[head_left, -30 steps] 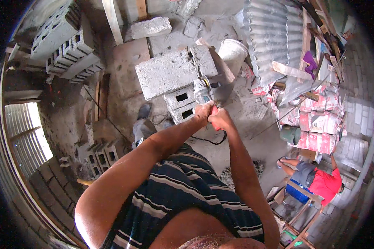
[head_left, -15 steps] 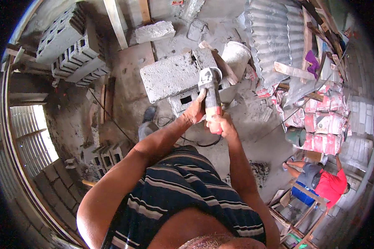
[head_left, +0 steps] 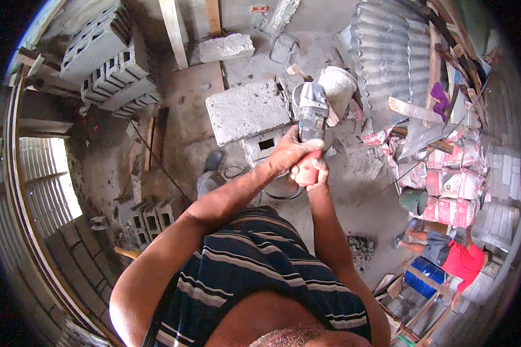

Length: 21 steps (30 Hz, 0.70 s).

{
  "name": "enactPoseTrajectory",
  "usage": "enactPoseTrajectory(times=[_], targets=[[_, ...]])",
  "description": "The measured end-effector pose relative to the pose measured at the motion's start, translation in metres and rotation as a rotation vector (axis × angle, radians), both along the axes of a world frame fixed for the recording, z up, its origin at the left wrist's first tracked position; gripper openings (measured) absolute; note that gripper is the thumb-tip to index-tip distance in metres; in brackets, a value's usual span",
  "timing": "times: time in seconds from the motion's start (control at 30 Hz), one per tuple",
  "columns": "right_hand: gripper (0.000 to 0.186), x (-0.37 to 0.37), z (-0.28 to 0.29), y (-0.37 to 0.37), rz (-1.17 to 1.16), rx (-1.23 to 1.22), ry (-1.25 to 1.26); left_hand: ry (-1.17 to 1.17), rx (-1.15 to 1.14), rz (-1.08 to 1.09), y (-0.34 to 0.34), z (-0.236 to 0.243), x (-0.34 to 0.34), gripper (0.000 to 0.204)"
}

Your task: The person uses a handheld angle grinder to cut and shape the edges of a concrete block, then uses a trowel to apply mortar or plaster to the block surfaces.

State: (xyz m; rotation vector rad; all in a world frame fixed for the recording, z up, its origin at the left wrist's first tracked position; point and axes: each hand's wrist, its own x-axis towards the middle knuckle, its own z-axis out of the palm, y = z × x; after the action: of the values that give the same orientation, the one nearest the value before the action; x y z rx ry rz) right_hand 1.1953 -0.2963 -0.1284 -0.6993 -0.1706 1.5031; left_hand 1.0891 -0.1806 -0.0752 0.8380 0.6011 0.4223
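An angle grinder (head_left: pixel 314 118) with a grey head and a red rear handle is held in both my hands. My left hand (head_left: pixel 290 151) wraps round its body. Behind it, my right hand (head_left: pixel 311 173) grips the red rear end, where a dark cord trails off. The grinder's disc guard sits close to the right end of a concrete block (head_left: pixel 249 110), which lies flat on another hollow block (head_left: pixel 265 143). Whether the disc touches the block cannot be made out.
A white bucket (head_left: pixel 337 84) stands just right of the blocks. Stacked hollow blocks (head_left: pixel 113 63) are at the far left, corrugated sheets (head_left: pixel 385 61) and red-and-white sacks (head_left: pixel 457 179) to the right. A person in a red shirt (head_left: pixel 464 263) is beside a blue drum (head_left: pixel 425 276).
The grinder has turned in my hands, its head shifting right over the block's end. My view has shifted slightly, and the person in red has moved an arm.
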Motion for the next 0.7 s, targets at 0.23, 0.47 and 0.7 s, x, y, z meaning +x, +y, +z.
enactPoseTrajectory(times=[0.23,0.47,0.7], targets=[[0.066,0.0,-0.015,-0.008,0.049,0.191,0.245,0.017,0.033,-0.036,0.0,-0.024,0.017,0.069],[0.057,-0.01,0.008,-0.006,0.054,-0.078,-0.112,0.013,-0.157,-0.121,0.006,-0.017,0.004,0.066],[0.046,-0.049,0.043,0.033,-0.012,-0.8,-1.66,0.041,-0.198,0.033,0.015,-0.007,-0.004,0.05]])
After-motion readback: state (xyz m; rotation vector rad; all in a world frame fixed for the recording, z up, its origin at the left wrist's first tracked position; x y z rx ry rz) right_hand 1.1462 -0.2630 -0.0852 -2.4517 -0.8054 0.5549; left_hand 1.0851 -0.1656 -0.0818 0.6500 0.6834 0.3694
